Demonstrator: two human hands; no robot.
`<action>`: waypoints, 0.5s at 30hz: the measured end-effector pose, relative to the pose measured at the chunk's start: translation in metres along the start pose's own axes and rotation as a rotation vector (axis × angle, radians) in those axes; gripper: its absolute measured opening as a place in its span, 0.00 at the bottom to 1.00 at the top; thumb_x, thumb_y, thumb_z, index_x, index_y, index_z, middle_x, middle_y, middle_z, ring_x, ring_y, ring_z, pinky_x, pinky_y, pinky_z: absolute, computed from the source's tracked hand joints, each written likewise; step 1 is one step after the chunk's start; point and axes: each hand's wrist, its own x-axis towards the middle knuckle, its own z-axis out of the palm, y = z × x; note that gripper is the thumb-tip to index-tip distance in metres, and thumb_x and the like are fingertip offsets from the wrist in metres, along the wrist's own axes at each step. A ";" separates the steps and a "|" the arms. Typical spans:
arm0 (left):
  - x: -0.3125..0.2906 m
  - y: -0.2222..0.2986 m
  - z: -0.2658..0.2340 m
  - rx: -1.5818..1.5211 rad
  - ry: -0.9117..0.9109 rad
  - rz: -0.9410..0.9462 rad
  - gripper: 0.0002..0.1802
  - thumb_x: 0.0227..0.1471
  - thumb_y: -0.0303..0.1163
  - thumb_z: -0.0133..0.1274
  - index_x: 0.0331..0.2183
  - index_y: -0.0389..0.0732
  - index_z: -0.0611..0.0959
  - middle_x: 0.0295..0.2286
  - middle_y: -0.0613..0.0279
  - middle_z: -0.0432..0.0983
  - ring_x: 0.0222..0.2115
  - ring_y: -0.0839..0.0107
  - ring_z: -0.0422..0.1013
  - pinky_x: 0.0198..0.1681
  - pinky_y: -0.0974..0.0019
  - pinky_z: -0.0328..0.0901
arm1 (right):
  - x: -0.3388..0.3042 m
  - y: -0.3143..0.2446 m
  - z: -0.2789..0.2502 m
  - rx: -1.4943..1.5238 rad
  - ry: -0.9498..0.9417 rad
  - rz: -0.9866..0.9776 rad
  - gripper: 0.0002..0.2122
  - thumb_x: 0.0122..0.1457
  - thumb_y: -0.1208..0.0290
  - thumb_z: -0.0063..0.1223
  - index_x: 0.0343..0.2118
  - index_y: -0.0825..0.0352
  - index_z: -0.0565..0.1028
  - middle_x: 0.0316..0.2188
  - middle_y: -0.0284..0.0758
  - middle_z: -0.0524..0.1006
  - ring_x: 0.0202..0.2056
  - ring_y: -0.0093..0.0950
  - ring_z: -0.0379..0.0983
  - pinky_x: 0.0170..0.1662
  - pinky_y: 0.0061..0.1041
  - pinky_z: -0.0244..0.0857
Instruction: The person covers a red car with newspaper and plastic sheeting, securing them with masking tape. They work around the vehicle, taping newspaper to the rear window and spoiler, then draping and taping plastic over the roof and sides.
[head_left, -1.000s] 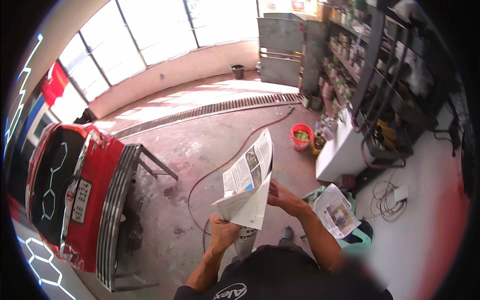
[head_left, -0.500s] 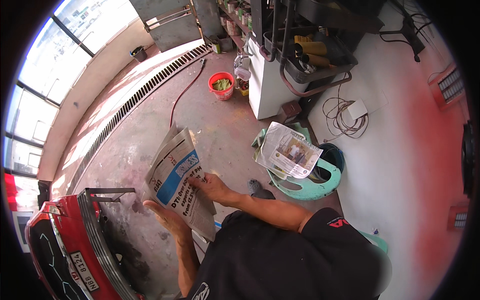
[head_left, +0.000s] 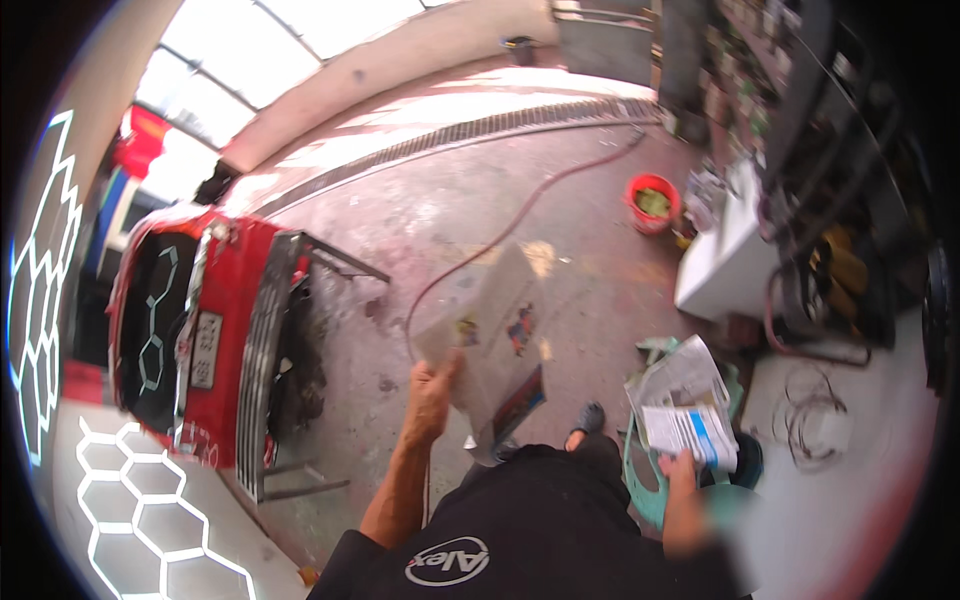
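right fingers moved to papers, grip unclear — left fingers grasp grey, picture-printed newspaper.

Left hand grips a newspaper sheet, right hand touches stacked newsprint

This place looks to be a workshop for cars. It is shown by the rear end of a red car with dark glass, the grey metal frame with legs beside it, the stained concrete floor, the long slotted metal drain, the thin dark-red hose and the glowing white hexagonal light lines.
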 end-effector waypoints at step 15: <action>0.019 0.141 -0.019 0.352 -0.478 0.350 0.12 0.64 0.34 0.65 0.44 0.37 0.91 0.36 0.65 0.85 0.40 0.74 0.76 0.46 0.65 0.69 | -0.522 -0.044 0.421 -0.951 -1.200 -0.841 0.34 0.52 0.74 0.75 0.64 0.68 0.73 0.53 0.34 0.82 0.49 0.26 0.79 0.50 0.27 0.75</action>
